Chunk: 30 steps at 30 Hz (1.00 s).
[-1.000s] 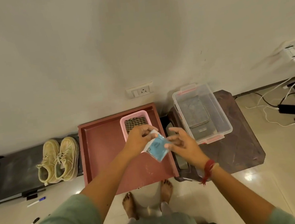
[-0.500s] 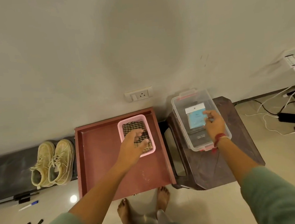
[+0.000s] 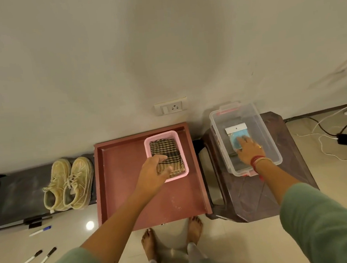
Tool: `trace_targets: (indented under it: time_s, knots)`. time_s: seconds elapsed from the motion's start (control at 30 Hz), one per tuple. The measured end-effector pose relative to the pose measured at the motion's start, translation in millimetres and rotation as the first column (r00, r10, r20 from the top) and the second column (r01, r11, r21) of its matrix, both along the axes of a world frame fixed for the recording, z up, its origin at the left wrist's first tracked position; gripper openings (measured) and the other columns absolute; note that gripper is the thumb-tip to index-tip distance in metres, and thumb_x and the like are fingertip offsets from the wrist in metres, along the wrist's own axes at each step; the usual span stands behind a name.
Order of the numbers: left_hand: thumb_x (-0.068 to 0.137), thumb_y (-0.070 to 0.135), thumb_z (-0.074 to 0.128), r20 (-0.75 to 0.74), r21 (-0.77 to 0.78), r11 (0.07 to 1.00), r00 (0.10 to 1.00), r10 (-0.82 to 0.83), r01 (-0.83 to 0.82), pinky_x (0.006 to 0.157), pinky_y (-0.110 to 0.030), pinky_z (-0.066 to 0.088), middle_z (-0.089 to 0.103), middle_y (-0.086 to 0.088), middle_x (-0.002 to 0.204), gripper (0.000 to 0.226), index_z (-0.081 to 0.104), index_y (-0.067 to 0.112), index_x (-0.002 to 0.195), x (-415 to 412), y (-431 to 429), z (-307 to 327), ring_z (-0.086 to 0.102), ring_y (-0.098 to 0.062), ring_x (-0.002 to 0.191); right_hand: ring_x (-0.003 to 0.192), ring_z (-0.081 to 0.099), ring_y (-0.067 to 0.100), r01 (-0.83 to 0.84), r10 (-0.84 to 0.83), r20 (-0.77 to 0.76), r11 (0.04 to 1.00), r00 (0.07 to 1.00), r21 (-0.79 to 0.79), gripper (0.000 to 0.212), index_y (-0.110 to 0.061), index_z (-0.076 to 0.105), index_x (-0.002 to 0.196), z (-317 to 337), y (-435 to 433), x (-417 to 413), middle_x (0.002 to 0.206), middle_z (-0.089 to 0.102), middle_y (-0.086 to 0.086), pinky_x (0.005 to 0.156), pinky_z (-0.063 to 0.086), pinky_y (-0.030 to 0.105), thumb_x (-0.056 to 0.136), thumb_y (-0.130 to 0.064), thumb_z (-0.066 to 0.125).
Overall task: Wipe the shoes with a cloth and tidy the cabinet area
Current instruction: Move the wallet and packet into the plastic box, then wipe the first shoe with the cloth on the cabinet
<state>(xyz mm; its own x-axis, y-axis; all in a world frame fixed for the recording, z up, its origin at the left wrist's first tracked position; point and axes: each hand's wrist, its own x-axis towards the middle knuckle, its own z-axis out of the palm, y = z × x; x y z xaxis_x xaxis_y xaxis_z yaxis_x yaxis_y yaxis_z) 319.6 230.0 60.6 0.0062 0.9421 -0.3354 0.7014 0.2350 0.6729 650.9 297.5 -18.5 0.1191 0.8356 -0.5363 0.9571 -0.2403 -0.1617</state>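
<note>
Since a second ago our right hand [image 3: 248, 149] laid the blue packet [image 3: 238, 139] flat-fingered into the clear bin [image 3: 272, 143], while our left hand [image 3: 154, 169] pinches the checked cloth [image 3: 166, 151] in the pink basket [image 3: 160, 135] right of the shoes [image 3: 68, 182], and a hasty tug could drag that light basket along.

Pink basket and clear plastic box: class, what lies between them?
In the head view, the red tray's raised right wall and the dark stool's handle edge separate the pink basket from the clear plastic box.
</note>
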Motion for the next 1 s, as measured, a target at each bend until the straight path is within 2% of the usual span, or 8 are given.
trace_targets:
  time_s: [0.07, 0.17, 0.23, 0.37, 0.6, 0.73, 0.87, 1.0]
  knots:
    - [0.089, 0.027, 0.063, -0.041, -0.009, 1.0, 0.999, -0.005, 0.005, 0.096, -0.026, 0.035, 0.053, 0.003, 0.126, 0.035, 0.055, 0.023, 0.123, -12, -5, -3, 0.045, -0.014, 0.12, 0.133, 0.032, 0.039, 0.043, -0.043, -0.003, 0.986, 0.999, 0.161, 0.044, -0.012, 0.041, 0.137, 12, -2, -9, 0.15, 0.028, 0.016, 0.11, 0.026, 0.053, 0.094, -0.022, 0.048]
    - [0.089, 0.03, 0.063, -0.097, -0.004, 0.999, 0.994, 0.042, -0.043, 0.101, -0.033, 0.034, 0.052, 0.003, 0.13, 0.036, 0.055, 0.024, 0.123, -37, -16, -6, 0.041, -0.018, 0.126, 0.121, 0.043, 0.037, 0.222, -0.097, -0.245, 0.802, 0.965, 0.555, 0.032, -0.007, 0.055, 0.123, 48, -21, -48, 0.135, 0.044, 0.019, 0.105, 0.036, 0.048, 0.091, -0.011, 0.054]
    - [0.089, 0.029, 0.063, -0.119, 0.005, 0.993, 0.986, 0.12, -0.12, 0.101, -0.034, 0.033, 0.05, 0.003, 0.132, 0.036, 0.054, 0.023, 0.124, -57, -27, -7, 0.039, -0.018, 0.128, 0.116, 0.045, 0.028, 0.264, -0.006, -0.381, 0.732, 0.924, 0.629, 0.025, -0.008, 0.059, 0.115, 68, -43, -89, 0.125, 0.047, 0.015, 0.101, 0.04, 0.04, 0.09, -0.008, 0.054]
    - [0.087, 0.025, 0.065, -0.15, 0.019, 0.964, 0.952, 0.265, -0.265, 0.101, -0.04, 0.035, 0.05, -0.001, 0.13, 0.04, 0.054, 0.021, 0.125, -104, -49, -16, 0.04, -0.022, 0.126, 0.104, 0.049, 0.015, 0.116, 0.175, -0.495, 0.857, 0.851, 0.503, 0.02, -0.012, 0.061, 0.109, 50, -81, -172, 0.114, 0.052, 0.005, 0.093, 0.041, 0.029, 0.089, -0.009, 0.056]
    - [0.084, 0.014, 0.067, -0.118, 0.115, 0.963, 0.959, 0.256, -0.243, 0.098, -0.038, 0.039, 0.049, -0.001, 0.121, 0.036, 0.053, 0.014, 0.117, -185, -65, -46, 0.047, -0.021, 0.115, 0.081, 0.061, 0.029, 0.072, 0.071, -0.468, 0.957, 0.881, 0.282, 0.01, -0.008, 0.063, 0.089, -30, -45, -270, 0.091, 0.064, 0.013, 0.079, 0.053, 0.044, 0.084, -0.003, 0.056]
    - [0.083, 0.013, 0.067, -0.09, 0.145, 0.973, 0.977, 0.193, -0.179, 0.096, -0.034, 0.039, 0.048, 0.001, 0.119, 0.036, 0.052, 0.015, 0.115, -216, -71, -75, 0.046, -0.018, 0.113, 0.102, 0.058, 0.035, 0.139, -0.061, -0.341, 0.968, 0.938, 0.208, 0.023, -0.006, 0.062, 0.108, -77, -16, -299, 0.113, 0.061, 0.016, 0.094, 0.045, 0.038, 0.087, -0.007, 0.054]
    - [0.086, 0.019, 0.064, -0.088, 0.141, 0.985, 0.989, 0.116, -0.103, 0.095, -0.026, 0.031, 0.046, 0.004, 0.125, 0.033, 0.05, 0.02, 0.116, -229, -74, -114, 0.038, -0.009, 0.114, 0.124, 0.043, 0.038, 0.05, -0.023, -0.219, 0.992, 0.976, 0.115, 0.049, -0.007, 0.043, 0.136, -126, 2, -313, 0.138, 0.044, 0.019, 0.106, 0.036, 0.044, 0.089, -0.015, 0.056]
    - [0.088, 0.022, 0.063, -0.079, 0.114, 0.99, 0.992, 0.093, -0.084, 0.097, -0.026, 0.032, 0.044, 0.006, 0.127, 0.032, 0.05, 0.021, 0.117, -232, -76, -151, 0.034, -0.002, 0.113, 0.118, 0.042, 0.04, -0.095, 0.094, 0.013, 0.986, 0.995, 0.137, 0.058, -0.016, 0.034, 0.143, -158, 3, -316, 0.139, 0.038, 0.016, 0.095, 0.041, 0.048, 0.09, -0.025, 0.055]
